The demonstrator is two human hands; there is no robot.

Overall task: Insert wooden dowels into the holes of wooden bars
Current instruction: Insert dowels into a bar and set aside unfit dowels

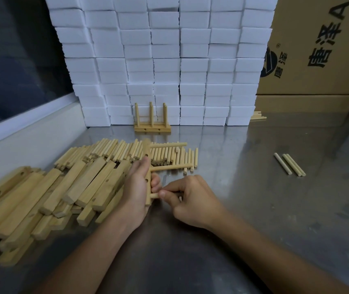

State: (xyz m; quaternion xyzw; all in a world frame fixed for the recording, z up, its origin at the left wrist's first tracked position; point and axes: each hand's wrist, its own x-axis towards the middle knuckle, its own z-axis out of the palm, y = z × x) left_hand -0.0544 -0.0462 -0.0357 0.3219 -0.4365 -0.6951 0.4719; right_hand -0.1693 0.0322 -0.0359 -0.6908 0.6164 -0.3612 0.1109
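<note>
In the head view, a wooden bar (147, 166) was held upright near the counter's (254, 209) middle, the left hand (136, 187) wrapped round its lower half. Two dowels already stood out sideways from it. A third dowel (154, 195) was pinched by the right hand (190, 200) at the lowest hole. Both parts were judged light, stiff and dry, not slippery; the dowel was best taken close to its entering end. Spare dowels (139, 152) and bars (63, 194) lay toward the left edge.

Heaped along the counter (254, 209) left edge: bars (42, 198); behind them, dowels (127, 151). Against the back blocks (165, 60): finished rack (152, 120). Toward the right edge: three loose dowels (290, 164).
</note>
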